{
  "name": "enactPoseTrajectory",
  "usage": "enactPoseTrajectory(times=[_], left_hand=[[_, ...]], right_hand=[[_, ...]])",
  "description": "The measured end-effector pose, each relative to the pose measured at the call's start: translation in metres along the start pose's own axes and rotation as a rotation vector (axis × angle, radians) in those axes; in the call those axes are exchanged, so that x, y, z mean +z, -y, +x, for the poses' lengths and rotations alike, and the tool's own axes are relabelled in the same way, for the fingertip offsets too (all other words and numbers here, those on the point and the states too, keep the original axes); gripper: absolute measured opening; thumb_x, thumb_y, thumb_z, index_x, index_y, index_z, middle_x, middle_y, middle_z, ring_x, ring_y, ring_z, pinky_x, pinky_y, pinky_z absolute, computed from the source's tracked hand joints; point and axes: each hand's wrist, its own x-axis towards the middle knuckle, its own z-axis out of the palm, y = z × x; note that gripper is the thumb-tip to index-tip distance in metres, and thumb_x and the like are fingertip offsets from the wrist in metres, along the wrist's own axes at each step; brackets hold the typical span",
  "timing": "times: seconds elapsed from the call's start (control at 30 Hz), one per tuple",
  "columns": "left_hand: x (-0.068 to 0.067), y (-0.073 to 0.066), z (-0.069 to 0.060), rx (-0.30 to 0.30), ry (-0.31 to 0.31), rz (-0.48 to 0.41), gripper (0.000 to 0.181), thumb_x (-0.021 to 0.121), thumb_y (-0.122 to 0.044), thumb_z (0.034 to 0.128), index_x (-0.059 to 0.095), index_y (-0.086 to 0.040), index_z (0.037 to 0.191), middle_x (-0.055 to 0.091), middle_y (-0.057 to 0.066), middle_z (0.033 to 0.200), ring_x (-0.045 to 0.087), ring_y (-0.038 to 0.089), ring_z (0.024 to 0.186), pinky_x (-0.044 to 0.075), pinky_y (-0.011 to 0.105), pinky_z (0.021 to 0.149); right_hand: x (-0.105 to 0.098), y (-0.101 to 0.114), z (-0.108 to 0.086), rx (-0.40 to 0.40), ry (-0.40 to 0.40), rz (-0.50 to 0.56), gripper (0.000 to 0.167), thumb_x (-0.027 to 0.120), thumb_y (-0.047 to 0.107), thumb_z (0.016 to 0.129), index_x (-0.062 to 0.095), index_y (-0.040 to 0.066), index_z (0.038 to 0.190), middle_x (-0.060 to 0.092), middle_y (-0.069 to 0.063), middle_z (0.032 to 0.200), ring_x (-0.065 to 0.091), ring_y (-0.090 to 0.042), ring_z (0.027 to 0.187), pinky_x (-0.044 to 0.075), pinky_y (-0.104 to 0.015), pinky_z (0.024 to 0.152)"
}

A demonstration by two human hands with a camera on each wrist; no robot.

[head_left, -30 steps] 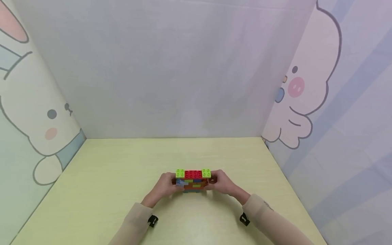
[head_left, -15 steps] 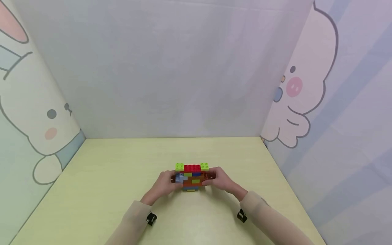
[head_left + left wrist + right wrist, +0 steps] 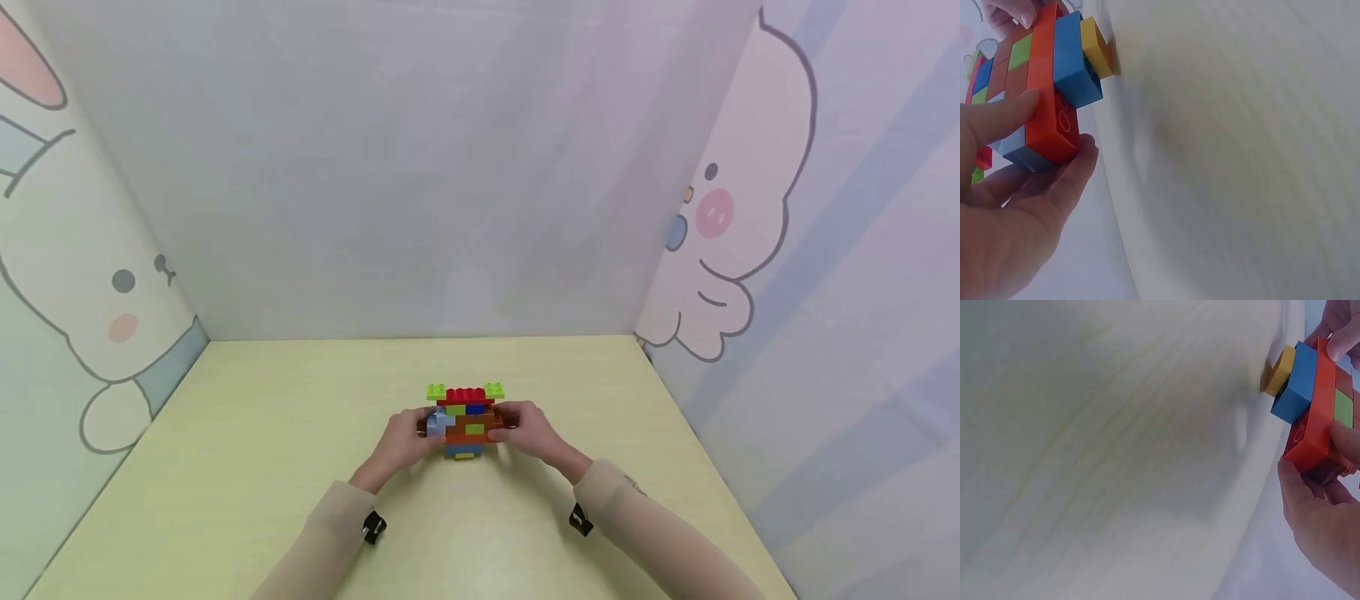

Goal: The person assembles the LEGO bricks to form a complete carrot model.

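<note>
Both hands hold one built-up model of toy building bricks (image 3: 475,429) over the middle of the table. It has a red row (image 3: 466,395) on top with a lime brick (image 3: 436,391) at each end, and a brown, lime and light-blue middle. Underneath, a red-orange row, a blue brick (image 3: 1072,59) and a yellow brick (image 3: 1095,47) step inward. My left hand (image 3: 401,442) grips the left end, thumb in front and fingers behind and below. The right end is gripped likewise by my right hand (image 3: 534,431). Whether the yellow brick touches the table cannot be told.
A pale yellow table (image 3: 300,383) spreads around the hands. Behind it rises a plain light wall (image 3: 420,183), with cartoon-printed side panels (image 3: 97,250) at left and right. A black strap piece (image 3: 374,527) hangs at each sleeve cuff.
Both hands have moved the brick model a little away from me. Its top has tipped back, so more of the front face and the lower yellow brick shows. The grip stays the same.
</note>
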Motion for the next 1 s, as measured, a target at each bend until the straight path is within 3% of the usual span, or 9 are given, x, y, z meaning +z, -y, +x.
enactPoseTrajectory(times=[0.17,0.37,0.53,0.7,0.83,1.0], left_hand=[[0.001,0.005,0.005,-0.001,-0.015,-0.005,0.059,0.076,-0.02,0.0826,0.053,0.001,0.133,0.062,0.013,0.115,0.059,0.025,0.097,0.051,0.038,0.08],[0.002,0.005,0.009,-0.046,-0.033,-0.001,0.062,0.074,-0.02,0.0845,0.049,0.003,0.136,0.057,0.018,0.126,0.056,0.029,0.109,0.049,0.041,0.086],[0.004,0.002,0.015,-0.072,-0.065,0.009,0.059,0.073,-0.021,0.0856,0.05,0.005,0.133,0.056,0.02,0.129,0.056,0.025,0.102,0.049,0.039,0.084],[0.008,0.0,0.02,-0.075,-0.119,0.017,0.053,0.072,-0.018,0.087,0.052,0.008,0.13,0.057,0.022,0.126,0.056,0.025,0.1,0.049,0.039,0.084],[0.008,0.0,0.024,-0.084,-0.152,0.022,0.051,0.071,-0.016,0.0872,0.053,0.009,0.129,0.057,0.023,0.124,0.057,0.025,0.102,0.05,0.039,0.084],[0.007,0.002,0.025,-0.117,-0.147,0.028,0.049,0.071,-0.014,0.0869,0.055,0.008,0.127,0.058,0.024,0.123,0.056,0.021,0.087,0.05,0.029,0.066]], right_hand=[[0.004,0.001,0.005,0.028,-0.023,0.009,0.046,0.071,0.016,0.087,0.059,0.001,0.128,0.065,-0.005,0.11,0.059,-0.019,0.095,0.049,-0.036,0.083],[0.007,0.001,0.01,0.047,-0.076,0.0,0.05,0.074,0.018,0.085,0.058,0.001,0.129,0.065,-0.007,0.11,0.06,-0.019,0.094,0.051,-0.035,0.081],[0.01,0.001,0.015,0.069,-0.109,-0.059,0.049,0.073,0.019,0.086,0.058,-0.002,0.129,0.066,-0.008,0.109,0.059,-0.019,0.088,0.051,-0.033,0.077],[0.012,0.003,0.022,0.111,-0.127,-0.129,0.034,0.071,0.018,0.087,0.066,0.0,0.117,0.066,-0.004,0.093,0.055,-0.019,0.077,0.049,-0.029,0.064],[0.013,0.006,0.028,0.151,-0.145,-0.146,0.029,0.074,0.02,0.085,0.071,0.002,0.108,0.066,-0.001,0.086,0.055,-0.019,0.074,0.047,-0.03,0.061],[0.014,0.008,0.032,0.186,-0.174,-0.163,0.036,0.077,0.02,0.082,0.07,-0.001,0.11,0.069,-0.006,0.095,0.058,-0.017,0.082,0.05,-0.031,0.067]])
